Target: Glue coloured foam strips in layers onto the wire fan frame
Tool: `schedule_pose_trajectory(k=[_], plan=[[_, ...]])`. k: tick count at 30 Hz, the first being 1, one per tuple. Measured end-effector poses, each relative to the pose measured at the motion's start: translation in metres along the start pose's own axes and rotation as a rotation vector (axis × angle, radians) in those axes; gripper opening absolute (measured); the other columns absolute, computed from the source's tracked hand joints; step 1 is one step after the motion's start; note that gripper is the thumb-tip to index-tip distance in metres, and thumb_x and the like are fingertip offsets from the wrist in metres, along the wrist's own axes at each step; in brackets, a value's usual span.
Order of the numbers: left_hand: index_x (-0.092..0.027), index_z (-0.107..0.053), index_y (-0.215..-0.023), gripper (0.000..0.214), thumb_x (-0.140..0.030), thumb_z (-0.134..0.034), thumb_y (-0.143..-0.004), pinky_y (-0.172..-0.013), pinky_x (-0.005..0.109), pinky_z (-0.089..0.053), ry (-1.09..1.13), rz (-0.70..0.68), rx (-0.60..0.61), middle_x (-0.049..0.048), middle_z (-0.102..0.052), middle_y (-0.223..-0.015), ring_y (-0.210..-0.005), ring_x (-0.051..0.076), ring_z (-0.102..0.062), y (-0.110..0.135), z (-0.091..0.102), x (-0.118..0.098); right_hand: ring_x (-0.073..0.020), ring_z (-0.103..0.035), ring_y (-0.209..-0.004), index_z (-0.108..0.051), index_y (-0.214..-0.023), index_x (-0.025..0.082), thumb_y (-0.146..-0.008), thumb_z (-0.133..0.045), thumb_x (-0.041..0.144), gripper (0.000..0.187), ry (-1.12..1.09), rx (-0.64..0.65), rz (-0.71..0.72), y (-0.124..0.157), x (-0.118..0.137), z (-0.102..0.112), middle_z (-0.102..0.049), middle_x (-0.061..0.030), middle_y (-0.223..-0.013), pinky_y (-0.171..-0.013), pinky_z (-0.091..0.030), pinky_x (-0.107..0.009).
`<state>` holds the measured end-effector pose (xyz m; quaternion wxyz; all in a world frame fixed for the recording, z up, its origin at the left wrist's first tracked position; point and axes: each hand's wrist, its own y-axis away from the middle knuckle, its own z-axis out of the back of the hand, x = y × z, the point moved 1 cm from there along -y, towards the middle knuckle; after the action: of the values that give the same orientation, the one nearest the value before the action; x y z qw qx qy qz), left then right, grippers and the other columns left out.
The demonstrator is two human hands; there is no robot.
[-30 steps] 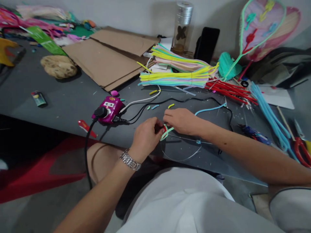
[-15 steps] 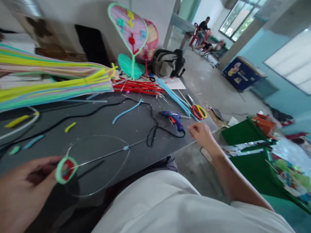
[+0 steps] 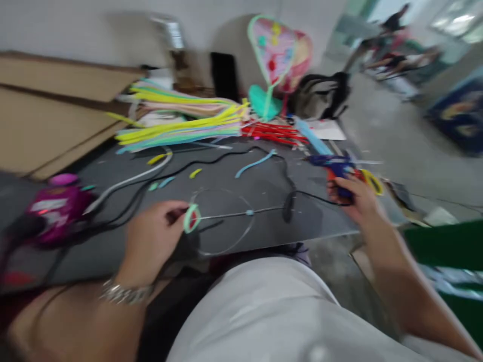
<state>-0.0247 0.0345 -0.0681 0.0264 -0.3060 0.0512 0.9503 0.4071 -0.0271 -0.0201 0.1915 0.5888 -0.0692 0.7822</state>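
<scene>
My left hand (image 3: 153, 241) pinches the end of a thin wire frame (image 3: 222, 221) where a green pipe-cleaner ring with a red centre (image 3: 191, 219) is wound on. The wire loop lies over the dark grey table (image 3: 264, 191). At the table's right edge my right hand (image 3: 352, 198) is closed around a blue hot glue gun (image 3: 334, 168), whose black cord (image 3: 302, 196) runs back across the table. The picture is smeared by motion.
A purple power strip (image 3: 56, 206) sits at the left with cables plugged in. Bundles of yellow, green and pink pipe cleaners (image 3: 181, 123), red ones (image 3: 271, 131), a finished fan (image 3: 277, 50) and cardboard sheets (image 3: 41, 115) lie at the back. Yellow-handled scissors (image 3: 372, 181) rest behind the gun. People sit far off at the right.
My right hand left the ring, reached to the right and closed on the glue gun. My left hand keeps hold of the wire frame. My view swung right, then partly back.
</scene>
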Motion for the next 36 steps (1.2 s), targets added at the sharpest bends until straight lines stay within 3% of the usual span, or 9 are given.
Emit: schedule_pose_trajectory(k=[2,5,7,9,13,20,22,28,36], plan=[[-0.020,-0.074,-0.099,0.021,-0.034,-0.064,-0.086,-0.072,0.032,-0.045,0.043,0.001,-0.004,0.0045,-0.075,-0.092,-0.082,0.022,-0.067,-0.002,-0.003,-0.008,-0.0157,-0.064,-0.058,-0.070,-0.087,0.023,-0.083,-0.076,0.044,0.022,-0.105,0.067,-0.046,-0.008,0.007,-0.005,-0.070,-0.0061,-0.078,-0.045,-0.042,-0.028],[-0.019,-0.075,-0.101,0.023,-0.034,-0.065,-0.086,-0.071,0.031,-0.046,0.073,0.032,-0.028,0.0054,-0.075,-0.091,-0.079,0.020,-0.065,-0.005,-0.008,-0.003,-0.0102,-0.043,-0.038,-0.067,-0.067,0.024,-0.088,-0.066,0.045,0.030,-0.148,0.306,-0.129,-0.018,0.019,-0.035,-0.061,-0.0033,-0.058,-0.036,-0.021,-0.028],[-0.020,-0.075,-0.102,0.022,-0.032,-0.065,-0.087,-0.071,0.030,-0.046,0.075,0.047,-0.036,0.0047,-0.074,-0.091,-0.077,0.019,-0.065,-0.004,-0.009,-0.001,-0.0100,-0.045,-0.039,-0.066,-0.064,0.023,-0.088,-0.068,0.039,0.028,-0.126,0.292,-0.063,-0.016,0.030,-0.064,-0.061,-0.0038,-0.056,-0.038,-0.028,-0.028],[-0.021,-0.075,-0.101,0.018,-0.029,-0.066,-0.087,-0.071,0.030,-0.046,0.074,0.054,-0.037,0.0037,-0.073,-0.090,-0.077,0.018,-0.064,-0.002,-0.008,-0.001,-0.0140,-0.059,-0.050,-0.073,-0.089,0.024,-0.083,-0.076,0.036,0.013,-0.170,0.265,-0.036,-0.011,0.040,-0.097,-0.071,-0.0041,-0.069,-0.047,-0.043,-0.028],[-0.022,-0.075,-0.100,0.015,-0.021,-0.067,-0.087,-0.070,0.030,-0.045,0.065,0.053,-0.003,0.0021,-0.071,-0.087,-0.077,0.018,-0.063,-0.003,-0.005,-0.004,-0.0130,-0.054,-0.043,-0.071,-0.101,0.020,-0.076,-0.077,0.044,0.035,-0.252,0.607,-0.217,-0.004,0.042,-0.151,-0.069,-0.0023,-0.067,-0.042,-0.039,-0.027],[-0.024,-0.072,-0.102,0.015,-0.022,-0.070,-0.088,-0.069,0.031,-0.042,0.047,0.034,0.117,0.0008,-0.073,-0.088,-0.082,0.020,-0.065,-0.013,0.002,0.001,-0.0142,-0.058,-0.050,-0.069,-0.097,0.022,-0.083,-0.073,0.045,0.028,-0.076,0.705,-0.191,0.011,0.025,-0.170,-0.071,-0.0029,-0.076,-0.049,-0.046,-0.030],[-0.025,-0.072,-0.101,0.014,-0.021,-0.069,-0.089,-0.069,0.031,-0.042,0.047,0.024,0.126,0.0004,-0.073,-0.088,-0.082,0.020,-0.066,-0.014,0.003,0.001,-0.0147,-0.056,-0.051,-0.069,-0.092,0.021,-0.089,-0.069,0.047,0.026,0.173,0.700,-0.078,0.011,0.024,-0.170,-0.069,-0.0034,-0.074,-0.049,-0.045,-0.030],[-0.026,-0.071,-0.099,0.012,-0.020,-0.068,-0.090,-0.068,0.031,-0.041,0.056,-0.008,0.071,0.0009,-0.073,-0.093,-0.082,0.020,-0.066,-0.008,-0.001,0.003,-0.0218,-0.065,-0.083,-0.062,-0.099,0.021,-0.093,-0.058,0.025,0.009,0.631,0.762,0.807,-0.002,0.035,-0.182,-0.068,-0.0097,-0.095,-0.070,-0.052,-0.033],[-0.027,-0.072,-0.098,0.011,-0.021,-0.069,-0.089,-0.067,0.032,-0.040,0.035,0.000,0.059,0.0013,-0.073,-0.095,-0.083,0.021,-0.067,-0.009,-0.003,0.003,-0.0161,-0.059,-0.069,-0.059,-0.089,0.019,-0.091,-0.051,0.021,0.009,1.038,0.815,1.096,-0.014,0.035,-0.200,-0.067,-0.0106,-0.096,-0.058,-0.041,-0.027]])
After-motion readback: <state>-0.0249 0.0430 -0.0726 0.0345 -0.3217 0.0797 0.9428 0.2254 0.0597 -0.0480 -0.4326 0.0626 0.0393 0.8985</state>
